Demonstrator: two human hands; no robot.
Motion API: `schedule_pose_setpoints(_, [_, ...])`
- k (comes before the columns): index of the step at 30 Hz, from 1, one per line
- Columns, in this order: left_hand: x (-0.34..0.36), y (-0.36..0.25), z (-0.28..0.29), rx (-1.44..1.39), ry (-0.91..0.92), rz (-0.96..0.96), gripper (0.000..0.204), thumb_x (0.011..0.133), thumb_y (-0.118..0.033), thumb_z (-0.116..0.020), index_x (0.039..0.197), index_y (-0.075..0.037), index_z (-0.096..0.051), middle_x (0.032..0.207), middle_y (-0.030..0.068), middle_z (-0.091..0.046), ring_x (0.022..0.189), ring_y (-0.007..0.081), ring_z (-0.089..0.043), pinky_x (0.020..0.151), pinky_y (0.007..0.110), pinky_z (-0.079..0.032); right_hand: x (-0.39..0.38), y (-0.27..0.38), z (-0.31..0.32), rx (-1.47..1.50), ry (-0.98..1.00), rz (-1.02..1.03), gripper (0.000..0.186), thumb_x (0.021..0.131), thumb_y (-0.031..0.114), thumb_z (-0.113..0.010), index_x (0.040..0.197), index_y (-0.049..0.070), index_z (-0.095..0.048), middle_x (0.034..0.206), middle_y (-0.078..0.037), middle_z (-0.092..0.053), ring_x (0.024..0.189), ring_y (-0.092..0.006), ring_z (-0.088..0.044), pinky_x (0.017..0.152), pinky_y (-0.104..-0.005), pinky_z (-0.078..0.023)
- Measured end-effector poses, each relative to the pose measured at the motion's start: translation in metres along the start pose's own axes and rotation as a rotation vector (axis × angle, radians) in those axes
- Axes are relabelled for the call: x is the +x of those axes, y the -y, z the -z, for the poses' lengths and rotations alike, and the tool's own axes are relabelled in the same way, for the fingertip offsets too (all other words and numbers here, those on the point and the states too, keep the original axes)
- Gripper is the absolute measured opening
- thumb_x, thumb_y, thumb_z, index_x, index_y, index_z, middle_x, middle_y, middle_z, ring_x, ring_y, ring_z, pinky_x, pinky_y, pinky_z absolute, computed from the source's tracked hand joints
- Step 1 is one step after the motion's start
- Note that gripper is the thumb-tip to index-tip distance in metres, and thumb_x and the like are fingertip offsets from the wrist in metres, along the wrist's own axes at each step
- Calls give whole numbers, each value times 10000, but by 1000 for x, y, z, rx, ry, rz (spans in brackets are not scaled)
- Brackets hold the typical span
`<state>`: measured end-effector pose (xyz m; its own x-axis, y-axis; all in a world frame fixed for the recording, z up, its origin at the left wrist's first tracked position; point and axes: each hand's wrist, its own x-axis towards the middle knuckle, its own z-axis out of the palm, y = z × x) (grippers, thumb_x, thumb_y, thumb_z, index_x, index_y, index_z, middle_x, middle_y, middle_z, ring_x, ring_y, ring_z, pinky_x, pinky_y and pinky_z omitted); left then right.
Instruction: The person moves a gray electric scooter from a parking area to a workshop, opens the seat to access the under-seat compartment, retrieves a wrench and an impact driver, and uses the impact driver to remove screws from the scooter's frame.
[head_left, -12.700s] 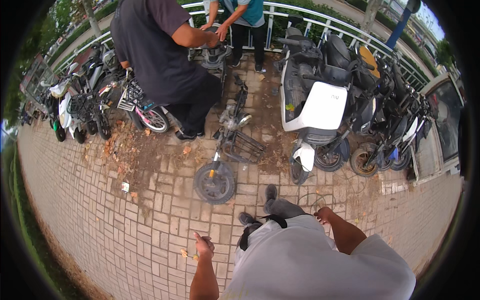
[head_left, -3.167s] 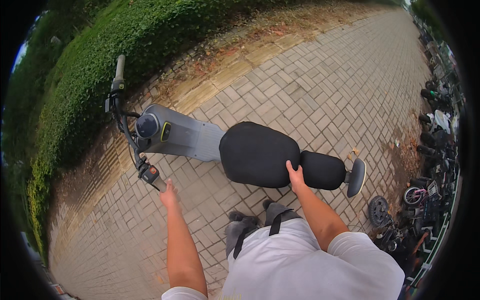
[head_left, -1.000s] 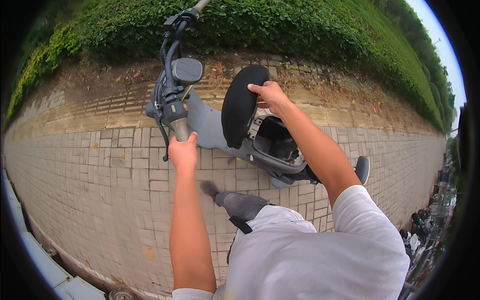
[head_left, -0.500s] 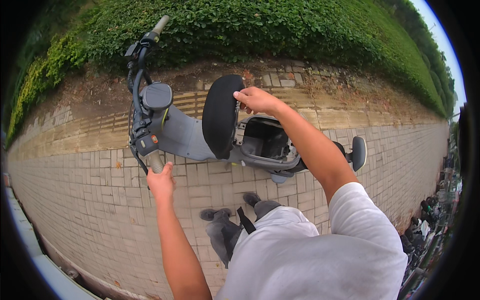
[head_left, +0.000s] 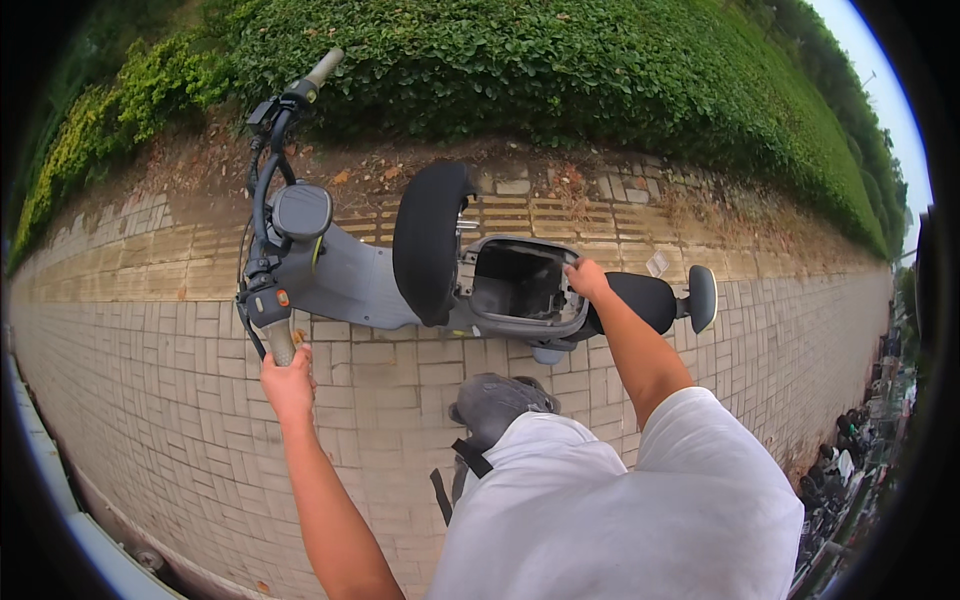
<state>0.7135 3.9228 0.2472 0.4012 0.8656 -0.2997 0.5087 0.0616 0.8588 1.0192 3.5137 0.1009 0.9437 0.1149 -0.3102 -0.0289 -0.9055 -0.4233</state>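
Scooter [head_left: 350, 275] stood crosswise before you on the paving [head_left: 400, 380] in the head view, its handlebar [head_left: 262, 205] to your left. Your left hand [head_left: 288, 384] was wrapped around the near grip [head_left: 280, 345]. The black seat [head_left: 425, 245] stood tipped up, baring the storage compartment [head_left: 520, 326]. Your right hand [head_left: 589, 279] met its rear rim; how tightly those fingers closed could not be told.

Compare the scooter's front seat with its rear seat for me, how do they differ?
The front seat is tipped up on edge; the rear seat lies flat. The front seat looks larger than the rear seat. The front seat stands ahead of the open compartment, the rear seat behind it. Both are black.
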Motion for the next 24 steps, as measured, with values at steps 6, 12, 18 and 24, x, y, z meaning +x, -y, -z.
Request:
schedule_pose_setpoints(6, [135,28,131,54,-121,-57,254,758,-177,-699,765,-29,-493,555,26,-469,370,110,-418,347,280,-332,-80,8,-138,-196,136,-275,435,755,339,-649,984,-31,-642,1048,-243,-617,1035,-366,-573,880,-397,-461])
schedule_pose_setpoints(12, [263,51,261,51,-198,-58,241,755,-154,-698,771,-26,-495,562,10,-447,386,92,-374,341,271,-312,-73,194,-271,48,42,-218,509,725,308,-702,1070,-50,-591,1058,-233,-621,1034,-338,-587,881,-385,-459])
schedule_pose_setpoints(18, [390,72,379,68,-217,-39,253,741,-171,-704,773,-16,-507,579,24,-478,389,106,-396,362,279,-332,-103,385,-391,-45,173,-219,589,689,318,-738,1125,-35,-558,1096,-236,-605,1071,-341,-569,904,-371,-451])
schedule_pose_setpoints(24, [513,70,506,69,-214,-70,259,729,-176,-710,759,-13,-511,582,37,-488,403,116,-415,380,297,-350,-131,624,-469,30,55,110,417,763,250,-663,1059,-34,-590,960,-208,-628,948,-347,-598,850,-391,-470])
